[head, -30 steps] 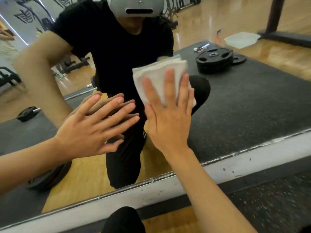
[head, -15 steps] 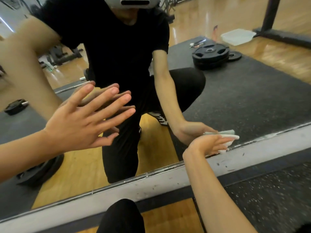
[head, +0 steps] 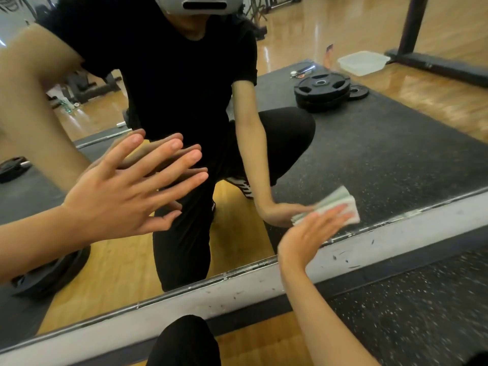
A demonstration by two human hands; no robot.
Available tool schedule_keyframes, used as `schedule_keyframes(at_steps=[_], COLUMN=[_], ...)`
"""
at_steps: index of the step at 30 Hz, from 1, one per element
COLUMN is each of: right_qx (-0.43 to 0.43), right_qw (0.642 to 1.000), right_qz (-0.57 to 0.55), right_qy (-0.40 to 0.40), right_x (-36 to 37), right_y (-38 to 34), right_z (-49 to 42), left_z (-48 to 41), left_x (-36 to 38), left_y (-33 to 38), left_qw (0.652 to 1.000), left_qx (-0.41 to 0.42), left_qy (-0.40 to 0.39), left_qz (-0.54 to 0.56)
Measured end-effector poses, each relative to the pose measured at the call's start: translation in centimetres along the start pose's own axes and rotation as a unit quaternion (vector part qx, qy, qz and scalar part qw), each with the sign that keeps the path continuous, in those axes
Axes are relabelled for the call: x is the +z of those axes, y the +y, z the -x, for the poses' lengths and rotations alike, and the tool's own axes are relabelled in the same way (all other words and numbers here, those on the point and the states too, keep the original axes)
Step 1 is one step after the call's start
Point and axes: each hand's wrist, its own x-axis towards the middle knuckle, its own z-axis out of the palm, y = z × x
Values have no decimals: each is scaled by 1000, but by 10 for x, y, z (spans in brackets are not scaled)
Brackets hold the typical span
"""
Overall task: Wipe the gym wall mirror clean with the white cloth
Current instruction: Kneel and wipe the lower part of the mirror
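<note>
One right hand (head: pixel 309 233) presses cloth (head: pixel 352 216) to mirror (head: pixel 396 154).

Warm light, glossy glare, motion blur, perhaps warped edges

No text, label, brand, number or sign is legible. Any markings on the black weight plates (head: pixel 321 88), reflected in the mirror (head: pixel 396 154) at upper right, are too small to read.

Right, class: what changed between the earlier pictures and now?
The right hand swept the white cloth down the mirror to its bottom edge, then slightly right, pressing it flat throughout. The left hand stayed spread on the glass.
</note>
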Motion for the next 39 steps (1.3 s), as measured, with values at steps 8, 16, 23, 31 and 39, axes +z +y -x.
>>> schedule_keyframes(at_steps=[8,16,23,31,39], right_qx=[125,-462,-332,-103,-598], right_qw=[988,865,919,994,775], right_qz=[-90,149,154,17,195], right_qy=[26,-127,-145,34,-67], right_x=[11,36,-9,37,49], right_y=[-71,-194,-87,-219,-255], right_z=[-9,28,6,2,13], left_z=[-2,0,3,3,3], left_x=[-2,0,7,12,14], left_y=[-4,-2,0,6,8], left_qw=[1000,998,997,998,995], left_qx=[7,18,15,-8,-18], left_qy=[-16,-37,-12,37,24], left_qz=[-12,37,73,59,94])
